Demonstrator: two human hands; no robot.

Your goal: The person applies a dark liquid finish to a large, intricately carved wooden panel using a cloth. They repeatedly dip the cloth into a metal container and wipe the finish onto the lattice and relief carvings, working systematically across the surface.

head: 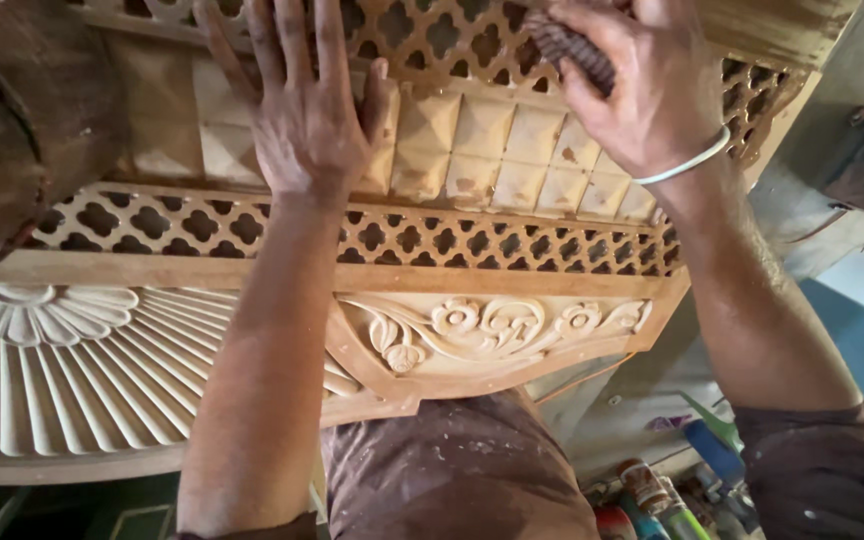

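Note:
A carved wooden panel (pixel 512 280) fills the view, with lattice bands, a row of raised pyramid blocks (pixel 497 150), a floral relief (pixel 492 328) and a fan-shaped sunburst (pixel 62 380). My left hand (pixel 302 110) lies flat, fingers spread, on the pyramid blocks and upper lattice. My right hand (pixel 652 85), with a pale band on the wrist, grips a dark folded piece of sandpaper (pixel 572 48) pressed against the upper lattice (pixel 432 35). Both forearms are dusty.
A dark rounded wooden mass (pixel 12 120) sits at the upper left. Below the panel at lower right stand several cans and bottles (pixel 662 505) on the floor, beside a blue surface (pixel 862 340). My dusty brown clothing (pixel 452 470) shows at bottom centre.

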